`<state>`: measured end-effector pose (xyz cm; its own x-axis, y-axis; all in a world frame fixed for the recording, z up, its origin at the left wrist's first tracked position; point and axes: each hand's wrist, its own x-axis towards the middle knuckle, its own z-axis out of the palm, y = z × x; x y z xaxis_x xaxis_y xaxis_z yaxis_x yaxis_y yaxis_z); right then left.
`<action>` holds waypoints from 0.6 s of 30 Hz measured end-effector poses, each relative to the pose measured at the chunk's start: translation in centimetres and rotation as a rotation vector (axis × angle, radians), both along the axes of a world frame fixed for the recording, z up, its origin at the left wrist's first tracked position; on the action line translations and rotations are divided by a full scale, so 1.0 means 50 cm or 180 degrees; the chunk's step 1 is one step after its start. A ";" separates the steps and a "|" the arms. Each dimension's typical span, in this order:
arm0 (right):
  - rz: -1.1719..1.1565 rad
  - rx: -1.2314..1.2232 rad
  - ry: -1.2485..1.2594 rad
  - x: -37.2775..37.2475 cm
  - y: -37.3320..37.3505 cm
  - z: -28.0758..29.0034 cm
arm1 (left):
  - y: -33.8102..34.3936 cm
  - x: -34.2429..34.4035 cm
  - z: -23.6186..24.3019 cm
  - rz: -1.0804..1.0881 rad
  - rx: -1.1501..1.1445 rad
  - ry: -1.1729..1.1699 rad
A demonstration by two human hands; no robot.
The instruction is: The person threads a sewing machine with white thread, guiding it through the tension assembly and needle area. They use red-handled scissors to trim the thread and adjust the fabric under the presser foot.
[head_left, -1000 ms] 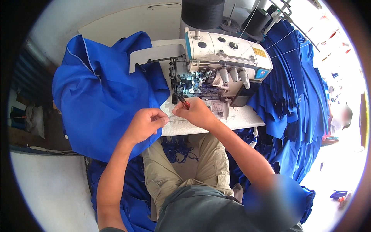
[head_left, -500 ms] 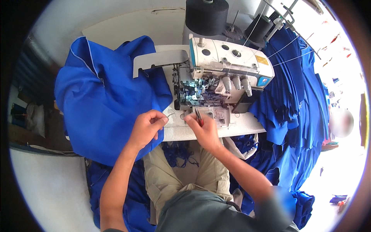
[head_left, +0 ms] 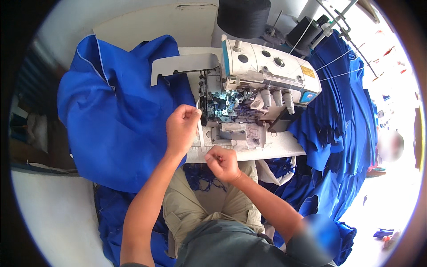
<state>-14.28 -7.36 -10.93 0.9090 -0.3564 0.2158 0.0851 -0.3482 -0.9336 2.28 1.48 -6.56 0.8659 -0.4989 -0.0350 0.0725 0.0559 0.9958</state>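
My left hand (head_left: 181, 129) is closed, pinching a narrow white strip (head_left: 201, 135) between thumb and fingers, just left of the overlocker sewing machine (head_left: 267, 66). The strip hangs nearly straight down over the front of the machine bed. Its lower end comes close to the fingertips of my right hand (head_left: 223, 163), whose fingers are curled closed at the table's front edge. Whether they grip the strip's end or something else is hidden. The machine's front cover is swung out, baring the loopers and needle area (head_left: 227, 104). Blue fabric (head_left: 120, 107) lies left of my left hand.
A large black thread cone (head_left: 243, 18) and a smaller black cone (head_left: 303, 33) stand behind the machine. Stacked blue fabric pieces (head_left: 331, 115) hang at the right. A white bag (head_left: 284, 171) with blue scraps sits under the table edge.
My left hand has moved up and right, and the white strip now shows stretched below it. My right hand has dropped toward me; the red-handled tool it held is no longer visible.
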 end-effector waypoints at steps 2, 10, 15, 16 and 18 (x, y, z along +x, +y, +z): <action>-0.0124 0.0205 -0.0140 -0.003 -0.002 -0.005 | -0.015 -0.002 -0.010 -0.0001 -0.0060 -0.0018; -0.0121 0.0102 -0.0186 -0.005 -0.007 -0.012 | -0.035 -0.011 -0.020 -0.0129 -0.0248 0.0230; -0.0114 0.0108 -0.0125 0.001 -0.008 -0.008 | -0.044 -0.011 -0.021 -0.0126 -0.0364 0.0273; -0.0105 0.0116 -0.0111 0.002 -0.008 -0.007 | -0.045 -0.011 -0.022 -0.0100 -0.0352 0.0275; -0.0094 0.0113 -0.0111 0.002 -0.009 -0.007 | -0.049 -0.012 -0.022 -0.0066 -0.0323 0.0282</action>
<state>-14.17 -7.83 -11.29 0.8902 -0.3909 0.2340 0.1081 -0.3177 -0.9420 1.69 -0.95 -7.64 0.8511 -0.5216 -0.0593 0.1619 0.1535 0.9748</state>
